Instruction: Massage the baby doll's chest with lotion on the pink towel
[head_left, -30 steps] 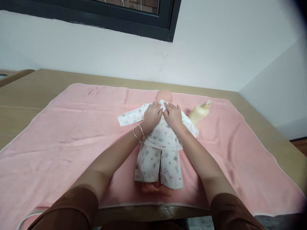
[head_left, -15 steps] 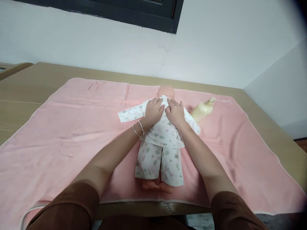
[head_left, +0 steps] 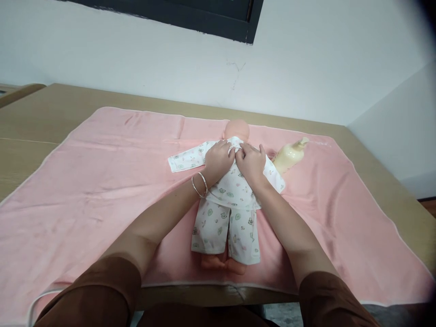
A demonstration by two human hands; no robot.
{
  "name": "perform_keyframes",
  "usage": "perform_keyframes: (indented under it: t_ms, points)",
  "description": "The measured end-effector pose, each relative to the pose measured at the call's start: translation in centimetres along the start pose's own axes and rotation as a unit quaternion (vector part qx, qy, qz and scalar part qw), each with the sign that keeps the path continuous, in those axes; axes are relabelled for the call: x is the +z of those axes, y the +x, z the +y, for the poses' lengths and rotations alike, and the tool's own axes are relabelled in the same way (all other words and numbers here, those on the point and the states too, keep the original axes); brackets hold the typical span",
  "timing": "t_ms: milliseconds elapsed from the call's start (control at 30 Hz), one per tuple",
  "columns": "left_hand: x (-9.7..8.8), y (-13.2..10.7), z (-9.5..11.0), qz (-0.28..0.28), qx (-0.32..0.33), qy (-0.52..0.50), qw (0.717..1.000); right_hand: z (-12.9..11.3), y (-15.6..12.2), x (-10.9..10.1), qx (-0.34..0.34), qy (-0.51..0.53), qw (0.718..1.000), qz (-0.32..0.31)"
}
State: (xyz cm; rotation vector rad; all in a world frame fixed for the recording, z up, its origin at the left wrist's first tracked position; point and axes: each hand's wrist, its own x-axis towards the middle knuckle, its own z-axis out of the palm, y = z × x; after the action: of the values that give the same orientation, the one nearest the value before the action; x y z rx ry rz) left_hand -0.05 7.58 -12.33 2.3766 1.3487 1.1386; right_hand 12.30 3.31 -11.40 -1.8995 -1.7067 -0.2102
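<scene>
A baby doll [head_left: 236, 130] lies stretched out on a pink blanket [head_left: 136, 181], bald head away from me and feet toward me. It wears a white patterned shirt [head_left: 233, 193] and matching pants [head_left: 210, 227]. My left hand [head_left: 219, 160] is curled on the upper left of the shirt, its fingertips pinching cloth just below the neck. Beside it, my right hand [head_left: 251, 160] is closed on the same part of the shirt, thumb close to the left one. A small raised fold of cloth shows between them. The doll's face cannot be seen.
A pale yellow pump bottle [head_left: 289, 155] lies on its side on the blanket, right of the doll. Under the blanket is a wooden table [head_left: 78, 97], against a white wall [head_left: 153, 68]. A white cord [head_left: 37, 302] curves at the lower left.
My fingers were lying flatter on the upper shirt; now they are curled in and have gathered a fold of cloth between them. The doll and bottle stay put.
</scene>
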Motion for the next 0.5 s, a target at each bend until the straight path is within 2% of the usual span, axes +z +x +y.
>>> perform_keyframes:
  t_ms: [133,233,367,500]
  points:
    - [-0.3,0.7,-0.5,-0.062,0.041,0.048,0.996,0.5,0.8,0.1,0.002,0.032,0.998,-0.055]
    - [-0.4,0.9,-0.5,-0.079,0.065,0.077,0.992,0.8,1.2,0.1,-0.008,0.046,0.996,-0.075]
    - [-0.7,0.6,0.3,-0.070,0.087,0.114,0.987,0.6,0.9,0.0,-0.030,0.047,0.998,-0.039]
    - [-1.0,0.2,1.2,-0.067,0.076,0.151,0.983,0.0,0.1,-0.1,-0.038,0.013,0.999,0.019]
